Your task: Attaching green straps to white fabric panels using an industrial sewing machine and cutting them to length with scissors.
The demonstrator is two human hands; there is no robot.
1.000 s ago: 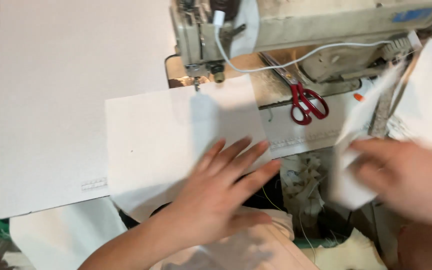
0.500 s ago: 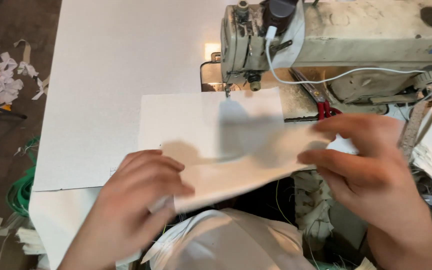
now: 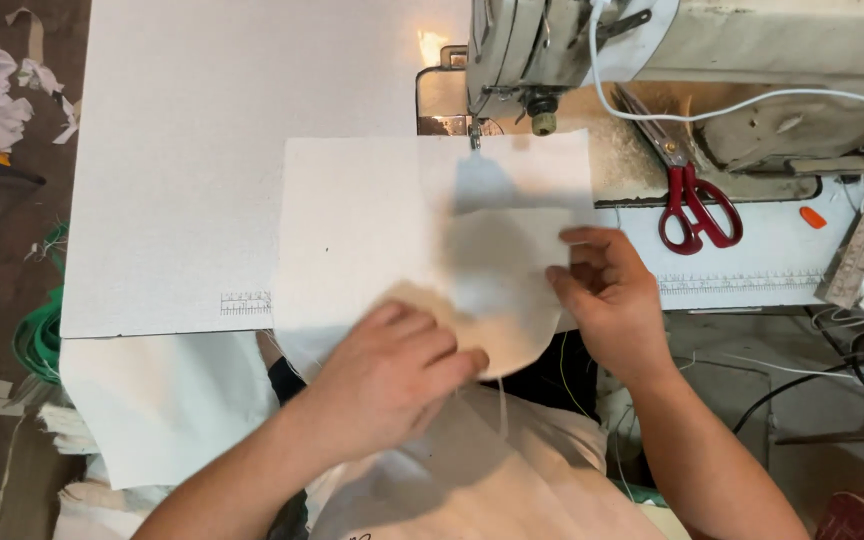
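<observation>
White sewing-table top (image 3: 202, 150) fills the view, and against the grey industrial sewing machine (image 3: 652, 60) at its far edge lies the flat white rectangular fabric piece (image 3: 372, 230), whose far edge now sits right at the needle, closer than half a second ago. The left hand (image 3: 392, 375), fingers curled and half closed, presses the near curved edge of a rounded white fabric piece (image 3: 497, 290) lying over it. The right hand (image 3: 607, 295), no longer lifted, pinches that piece's right edge with loosely bent fingers, near the red-handled scissors (image 3: 692, 205) beneath the machine.
</observation>
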